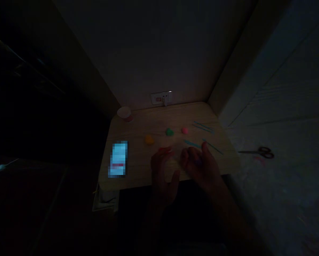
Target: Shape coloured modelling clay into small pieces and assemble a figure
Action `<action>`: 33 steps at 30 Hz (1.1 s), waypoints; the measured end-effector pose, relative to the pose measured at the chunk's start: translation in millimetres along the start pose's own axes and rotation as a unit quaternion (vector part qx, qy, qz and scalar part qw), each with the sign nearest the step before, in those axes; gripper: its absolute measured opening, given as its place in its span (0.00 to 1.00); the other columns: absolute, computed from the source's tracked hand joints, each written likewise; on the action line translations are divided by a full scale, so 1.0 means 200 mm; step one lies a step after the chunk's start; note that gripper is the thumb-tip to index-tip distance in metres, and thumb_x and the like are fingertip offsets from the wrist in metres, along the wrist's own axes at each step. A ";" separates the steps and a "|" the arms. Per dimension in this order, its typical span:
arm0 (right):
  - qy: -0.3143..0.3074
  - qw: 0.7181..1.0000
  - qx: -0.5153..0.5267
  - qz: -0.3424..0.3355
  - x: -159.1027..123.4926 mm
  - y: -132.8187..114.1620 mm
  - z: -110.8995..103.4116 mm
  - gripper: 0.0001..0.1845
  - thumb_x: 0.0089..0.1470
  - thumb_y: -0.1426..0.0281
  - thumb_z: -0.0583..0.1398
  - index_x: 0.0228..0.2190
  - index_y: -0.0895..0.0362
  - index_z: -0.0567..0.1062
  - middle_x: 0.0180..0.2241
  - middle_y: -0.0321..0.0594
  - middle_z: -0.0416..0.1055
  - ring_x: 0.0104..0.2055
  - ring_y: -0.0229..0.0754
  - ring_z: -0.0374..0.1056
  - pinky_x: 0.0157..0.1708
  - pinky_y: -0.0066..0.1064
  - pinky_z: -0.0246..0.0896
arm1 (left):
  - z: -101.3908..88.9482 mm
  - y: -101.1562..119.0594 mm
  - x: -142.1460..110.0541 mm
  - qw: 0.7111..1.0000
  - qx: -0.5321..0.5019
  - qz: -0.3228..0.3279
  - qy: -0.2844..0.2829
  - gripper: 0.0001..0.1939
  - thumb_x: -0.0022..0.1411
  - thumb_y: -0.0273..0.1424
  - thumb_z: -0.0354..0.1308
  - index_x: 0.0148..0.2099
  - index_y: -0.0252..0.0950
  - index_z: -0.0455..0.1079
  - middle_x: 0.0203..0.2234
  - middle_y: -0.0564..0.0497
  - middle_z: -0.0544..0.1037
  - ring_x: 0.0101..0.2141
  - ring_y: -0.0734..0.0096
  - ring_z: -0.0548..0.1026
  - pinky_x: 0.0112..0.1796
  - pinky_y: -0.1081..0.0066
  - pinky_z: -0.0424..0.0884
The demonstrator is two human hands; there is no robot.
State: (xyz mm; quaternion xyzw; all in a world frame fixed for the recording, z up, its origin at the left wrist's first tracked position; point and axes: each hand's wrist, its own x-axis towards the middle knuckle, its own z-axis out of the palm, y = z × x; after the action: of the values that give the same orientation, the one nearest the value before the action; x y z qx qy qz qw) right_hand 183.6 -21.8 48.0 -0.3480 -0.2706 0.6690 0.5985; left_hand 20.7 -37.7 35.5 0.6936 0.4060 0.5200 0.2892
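The scene is very dark and the hands are slightly blurred. Over the front part of the small wooden table is my left hand (163, 174), its thumb spread away from its bent fingers. A red-orange piece (165, 150) shows right at those fingertips; whether they touch it I cannot tell. To the right, my right hand (203, 167) has curled fingers, with a dark purplish patch (198, 161) between them that is too dim to name. Beyond the hands lie a yellow lump (149, 139), a green lump (169, 132) and a pink ball (184, 131).
Several thin blue-green sticks (203, 127) lie on the table's right side. A lit phone (118, 159) lies at the left, with a paper cup (125, 113) behind it. Scissors (263, 152) rest beyond the right edge. A wall socket (161, 97) is at the back.
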 end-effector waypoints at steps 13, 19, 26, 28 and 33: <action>0.116 0.990 0.077 0.012 0.02 0.05 -0.03 0.38 0.53 0.41 0.68 0.13 0.53 0.60 0.09 0.26 0.51 0.10 0.29 0.45 0.09 0.23 0.38 | 0.03 0.02 0.00 0.998 -0.049 -0.024 0.005 0.06 0.70 0.32 0.58 0.45 0.41 0.76 0.41 0.47 0.79 0.45 0.57 0.76 0.48 0.57 0.70; 0.053 0.996 0.071 0.021 0.04 0.08 0.01 0.39 0.54 0.36 0.63 0.13 0.52 0.61 0.10 0.28 0.52 0.13 0.32 0.48 0.14 0.27 0.48 | 0.07 0.06 0.02 0.999 -0.045 0.003 -0.005 0.09 0.70 0.29 0.57 0.50 0.42 0.75 0.45 0.46 0.80 0.48 0.57 0.76 0.53 0.55 0.70; -0.097 0.988 0.061 0.105 0.02 0.05 0.05 0.42 0.53 0.28 0.53 0.37 0.53 0.79 0.32 0.44 0.80 0.44 0.52 0.77 0.44 0.43 0.73 | 0.05 -0.08 0.10 0.996 0.042 0.051 -0.063 0.21 0.69 0.29 0.60 0.62 0.43 0.71 0.60 0.42 0.76 0.61 0.51 0.71 0.62 0.48 0.66; -0.122 0.980 0.096 0.126 0.01 0.03 0.04 0.43 0.53 0.28 0.54 0.41 0.54 0.80 0.37 0.48 0.82 0.50 0.54 0.77 0.51 0.45 0.71 | 0.02 -0.12 0.11 0.996 0.030 0.033 -0.081 0.21 0.71 0.29 0.59 0.64 0.44 0.71 0.61 0.42 0.76 0.62 0.54 0.72 0.62 0.50 0.68; -0.102 0.983 0.076 0.133 0.00 0.02 -0.01 0.43 0.56 0.31 0.54 0.47 0.55 0.81 0.45 0.51 0.83 0.56 0.59 0.75 0.60 0.53 0.64 | -0.02 -0.13 0.11 0.993 -0.081 -0.074 -0.052 0.20 0.66 0.33 0.66 0.60 0.44 0.76 0.57 0.45 0.80 0.58 0.56 0.78 0.60 0.56 0.73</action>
State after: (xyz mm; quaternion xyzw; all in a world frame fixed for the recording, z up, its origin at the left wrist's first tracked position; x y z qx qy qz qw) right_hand 182.8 -23.3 42.7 -0.2639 -0.2302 0.7933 0.4981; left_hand 12.8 -6.3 25.6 0.6622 0.3973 0.4915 0.4025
